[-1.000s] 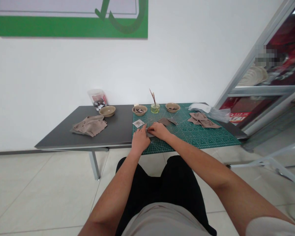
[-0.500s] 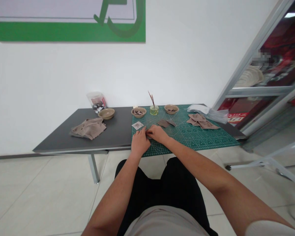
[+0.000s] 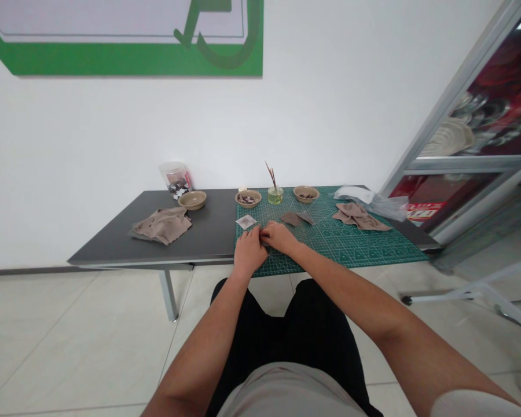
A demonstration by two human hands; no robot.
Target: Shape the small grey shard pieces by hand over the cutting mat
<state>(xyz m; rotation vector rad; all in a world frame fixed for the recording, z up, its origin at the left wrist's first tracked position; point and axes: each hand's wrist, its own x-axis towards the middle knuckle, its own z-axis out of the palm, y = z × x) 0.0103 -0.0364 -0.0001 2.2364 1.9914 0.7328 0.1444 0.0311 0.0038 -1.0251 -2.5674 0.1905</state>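
Observation:
My left hand (image 3: 249,250) and my right hand (image 3: 279,238) meet over the front left part of a green cutting mat (image 3: 338,244). Both have their fingers closed around something small and dark, mostly hidden by the fingertips, so I cannot make out its kind. Just beyond my left hand lies a small whitish square (image 3: 246,221) with a grey patch in its middle. Past my right hand, a brown flat piece (image 3: 291,219) rests beside a greyish flat piece (image 3: 306,217).
Along the back stand a bowl of small pieces (image 3: 248,200), a glass jar with thin sticks (image 3: 275,196) and another bowl (image 3: 306,194). Cloths lie left (image 3: 164,226) and right (image 3: 359,216), near plastic bags (image 3: 373,200). A tub (image 3: 176,180) and a third bowl (image 3: 193,201) are at left.
The whole view has shifted slightly, so everything sits a little further right. My hands stay together at the same spot on the mat, with only small finger movement.

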